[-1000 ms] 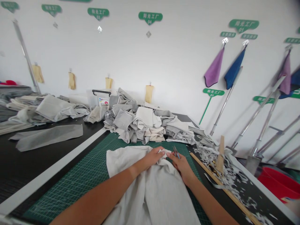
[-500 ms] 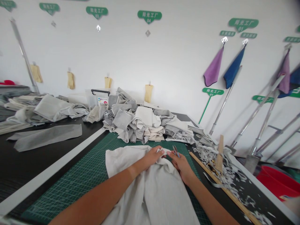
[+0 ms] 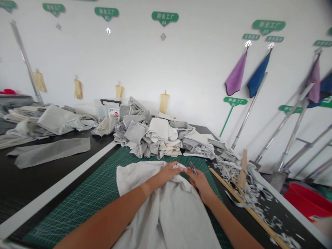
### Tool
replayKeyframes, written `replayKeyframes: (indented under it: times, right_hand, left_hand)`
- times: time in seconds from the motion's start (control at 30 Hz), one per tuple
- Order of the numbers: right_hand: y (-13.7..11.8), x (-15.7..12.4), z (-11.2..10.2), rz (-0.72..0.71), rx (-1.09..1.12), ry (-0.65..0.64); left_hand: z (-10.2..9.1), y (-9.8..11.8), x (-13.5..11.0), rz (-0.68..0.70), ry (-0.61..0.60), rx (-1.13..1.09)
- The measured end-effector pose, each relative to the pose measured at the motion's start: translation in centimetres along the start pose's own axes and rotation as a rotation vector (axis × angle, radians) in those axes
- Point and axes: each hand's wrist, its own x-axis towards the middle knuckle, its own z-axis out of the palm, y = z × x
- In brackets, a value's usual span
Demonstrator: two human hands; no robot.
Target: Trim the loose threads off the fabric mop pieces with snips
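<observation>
A light grey cloth [image 3: 181,211] lies in loose folds over the green cutting mat [image 3: 85,193] and runs down toward me. My left hand [image 3: 169,172] pinches its far edge between thumb and fingers. Close beside it, my right hand [image 3: 197,180] is closed around small thread snips [image 3: 192,168], whose metal blades point up and away from the cloth. The thumb and fingertips of that hand meet the cloth edge next to my left fingertips. The rest of the snips is hidden in the palm.
Behind the mat rises a heap of folded grey cloths [image 3: 160,133], with another pile [image 3: 52,119] to the left. A wooden strip [image 3: 249,209], a shorter wooden piece [image 3: 243,171] and cloth scraps [image 3: 259,199] lie on the right. A red bucket [image 3: 308,200] stands beyond the table edge.
My right hand has shifted slightly left, bringing its fingertips against those of my left hand. The snips have tilted and moved a little left with it. The cloth has barely moved.
</observation>
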Motion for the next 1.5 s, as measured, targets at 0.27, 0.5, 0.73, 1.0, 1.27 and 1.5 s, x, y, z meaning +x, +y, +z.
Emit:
replayKeyframes:
  times: [0.27, 0.5, 0.73, 1.0, 1.27, 1.5]
  right_hand:
    - [-0.3, -0.3, 0.6, -0.057, -0.025, -0.050]
    - [-0.5, -0.9, 1.2, -0.148, -0.112, -0.022]
    - [-0.9, -1.5, 1.8, -0.195, -0.172, -0.012]
    - [0.4, -1.2, 1.5, -0.245, -0.318, -0.006]
    - [0.0, -1.4, 1.3, -0.256, -0.412, -0.001]
    - [-0.6, -1.8, 1.4, -0.255, -0.451, -0.017]
  left_hand:
    - [-0.2, -0.5, -0.1, -0.021, 0.070, -0.157]
    - [-0.4, 0.0, -0.3, 0.014, 0.041, -0.245]
    - [-0.3, 0.4, -0.4, 0.029, 0.029, -0.207]
    - [-0.3, 0.9, -0.9, 0.041, 0.025, -0.266]
    - [-0.2, 0.3, -0.5, 0.041, -0.003, -0.274]
    - [-0.1, -0.4, -0.1, 0.011, 0.003, -0.219]
